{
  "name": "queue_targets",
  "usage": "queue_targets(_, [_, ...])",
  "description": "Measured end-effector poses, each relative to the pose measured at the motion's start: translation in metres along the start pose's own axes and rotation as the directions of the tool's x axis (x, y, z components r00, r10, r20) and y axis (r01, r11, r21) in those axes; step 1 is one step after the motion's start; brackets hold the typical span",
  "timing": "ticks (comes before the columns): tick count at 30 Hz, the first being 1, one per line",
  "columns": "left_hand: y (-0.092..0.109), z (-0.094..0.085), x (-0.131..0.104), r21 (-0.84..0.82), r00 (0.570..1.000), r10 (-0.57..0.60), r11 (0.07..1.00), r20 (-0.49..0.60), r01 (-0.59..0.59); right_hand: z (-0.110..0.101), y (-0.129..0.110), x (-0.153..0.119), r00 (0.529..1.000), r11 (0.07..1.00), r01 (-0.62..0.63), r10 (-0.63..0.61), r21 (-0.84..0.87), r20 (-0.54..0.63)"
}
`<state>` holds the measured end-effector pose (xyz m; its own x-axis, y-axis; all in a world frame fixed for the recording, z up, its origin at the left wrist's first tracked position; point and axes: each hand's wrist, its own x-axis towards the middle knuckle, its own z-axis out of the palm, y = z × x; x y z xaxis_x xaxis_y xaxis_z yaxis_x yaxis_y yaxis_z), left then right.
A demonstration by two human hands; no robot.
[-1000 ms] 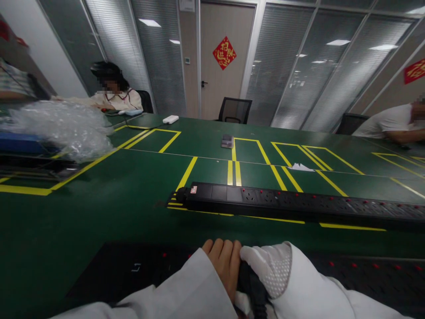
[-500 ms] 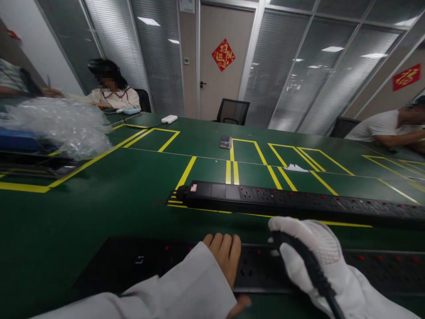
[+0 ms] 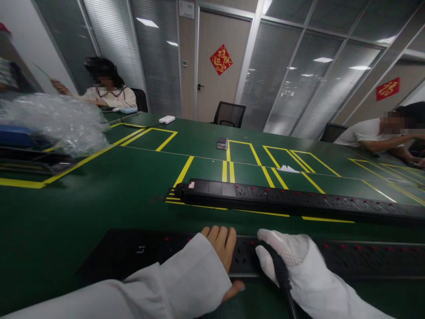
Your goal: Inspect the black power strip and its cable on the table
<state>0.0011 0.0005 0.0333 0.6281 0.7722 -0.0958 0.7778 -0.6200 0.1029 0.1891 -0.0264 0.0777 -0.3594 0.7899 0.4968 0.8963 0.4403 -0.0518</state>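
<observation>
A long black power strip (image 3: 126, 253) with red lights and sockets lies along the near side of the green table. My bare left hand (image 3: 223, 250) is wrapped across it, fingers over the far edge and thumb at the near edge. In my white-gloved right hand (image 3: 282, 254) is a black plug with a thick cable (image 3: 283, 275), held down at the sockets just right of my left hand. Whether its pins are inside a socket is hidden. Beyond both hands lies a second black strip (image 3: 215, 188).
Clear plastic wrap (image 3: 63, 119) lies over a blue item (image 3: 16, 136) at the left. Yellow tape marks the green table (image 3: 139, 177). A small box (image 3: 222, 143), a white device (image 3: 167, 119) and torn paper (image 3: 288, 169) rest farther back. People sit at the left and right.
My right hand has moved left and down with the plug, onto the near strip beside my left hand. My left hand keeps its place on the strip. The view has shifted slightly.
</observation>
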Motion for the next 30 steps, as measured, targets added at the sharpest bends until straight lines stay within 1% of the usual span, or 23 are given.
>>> queue_targets(2, [0.0, 0.002, 0.0, -0.002, 1.0, -0.002, 1.0, -0.011, 0.002, 0.016, 0.001, -0.006, 0.997, 0.996, 0.051, -0.047, -0.07, 0.054])
queue_targets(3, [-0.001, 0.002, 0.0, -0.002, 1.0, -0.005, 1.0, -0.016, 0.005, 0.021, 0.002, -0.009, 0.996, 0.994, 0.064, -0.058, -0.089, 0.068])
queue_targets(6, [-0.001, 0.004, 0.001, 0.005, 1.0, -0.004, 1.0, -0.031, 0.004, 0.024, 0.009, -0.013, 0.994, 0.993, 0.086, -0.08, -0.077, 0.075])
queue_targets(8, [-0.001, 0.004, 0.0, 0.005, 0.999, 0.006, 1.0, -0.037, -0.006, 0.019, 0.013, -0.011, 0.995, 0.996, 0.077, -0.074, -0.045, 0.066])
queue_targets(11, [-0.001, 0.003, 0.0, -0.011, 0.999, 0.003, 1.0, -0.044, -0.003, 0.003, 0.015, -0.002, 1.0, 0.999, 0.014, -0.014, -0.03, 0.02])
queue_targets(14, [0.0, 0.0, 0.0, -0.003, 1.0, -0.009, 1.0, -0.026, 0.009, -0.013, 0.013, 0.007, 0.994, 0.999, -0.036, 0.033, -0.021, -0.105])
queue_targets(16, [0.0, -0.001, 0.0, 0.004, 1.0, -0.011, 1.0, -0.01, 0.011, -0.015, 0.009, 0.007, 0.985, 0.998, -0.061, 0.06, 0.001, -0.165])
queue_targets(18, [0.001, -0.002, 0.0, 0.001, 1.0, -0.013, 1.0, -0.001, 0.013, -0.006, 0.004, 0.002, 0.989, 0.998, -0.068, 0.066, -0.009, -0.132])
queue_targets(19, [0.001, -0.002, -0.001, -0.003, 1.0, -0.012, 1.0, 0.001, 0.012, 0.001, 0.002, -0.001, 0.995, 0.998, -0.055, 0.051, -0.041, -0.08])
queue_targets(20, [0.0, -0.002, -0.001, -0.009, 1.0, -0.009, 1.0, 0.001, 0.009, 0.01, 0.0, -0.005, 1.0, 0.995, 0.005, -0.003, -0.097, 0.026])
queue_targets(21, [0.0, -0.002, -0.001, -0.016, 1.0, -0.005, 1.0, 0.0, 0.005, 0.018, -0.001, -0.008, 0.998, 0.991, 0.043, -0.036, -0.129, 0.06])
queue_targets(23, [0.0, -0.002, -0.001, -0.028, 1.0, 0.002, 1.0, -0.006, -0.002, 0.029, -0.002, -0.014, 0.994, 0.986, 0.075, -0.062, -0.15, 0.088])
queue_targets(25, [-0.001, -0.002, -0.001, -0.028, 1.0, 0.002, 1.0, -0.007, -0.002, 0.034, -0.001, -0.016, 0.993, 0.985, 0.083, -0.07, -0.149, 0.094])
queue_targets(27, [-0.001, -0.003, -0.001, -0.021, 1.0, 0.003, 1.0, 0.002, -0.003, 0.034, 0.001, -0.017, 0.992, 0.982, 0.1, -0.086, -0.157, 0.092])
queue_targets(30, [-0.001, -0.003, -0.002, -0.024, 1.0, 0.008, 1.0, -0.001, -0.008, 0.034, 0.002, -0.021, 0.993, 0.976, 0.118, -0.116, -0.182, 0.021])
